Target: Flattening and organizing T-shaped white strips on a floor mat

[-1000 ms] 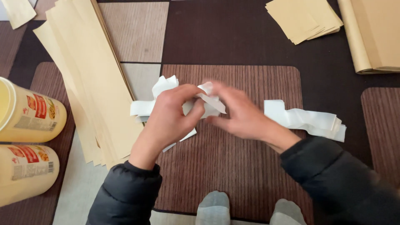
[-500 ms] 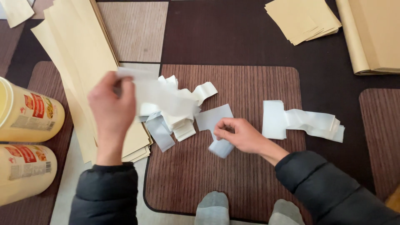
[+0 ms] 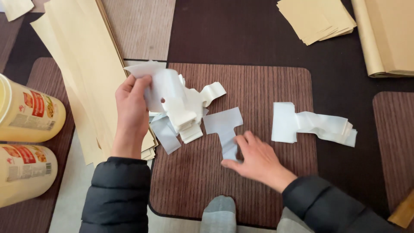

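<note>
The thin white T-shaped paper cut-out (image 3: 224,129) is lying flat just right of the frame's centre, on the brown ribbed floor mat (image 3: 267,86). The right hand (image 3: 254,159) is pressing on its lower stem, fingers spread and laid flat over the paper rather than pinched on it. Left of centre, the left hand (image 3: 131,112) is holding up a white paper strip with a small punched hole (image 3: 166,92), thumb and fingers closed on its upper left edge. The strip is hanging over a loose heap of white paper cut-outs (image 3: 185,114).

A second pile of white paper pieces (image 3: 310,125) is lying apart at centre right. Long tan paper sheets (image 3: 82,73) are running down the left side, with their lower ends under the left forearm. More tan sheets are sitting in a stack (image 3: 315,19) at the upper right, beside a thick tan folded bundle (image 3: 386,36). Two yellow plastic jars with red labels (image 3: 26,142) are lying on their sides at the left edge.

Judging from this, the flat-fingered hold may be dragging the single cut-out and creasing its narrow stem. The hanging strip could be brushing the heap and scattering pieces onto the tan sheets, and thin layers may be sticking together, so two could lift as one.
</note>
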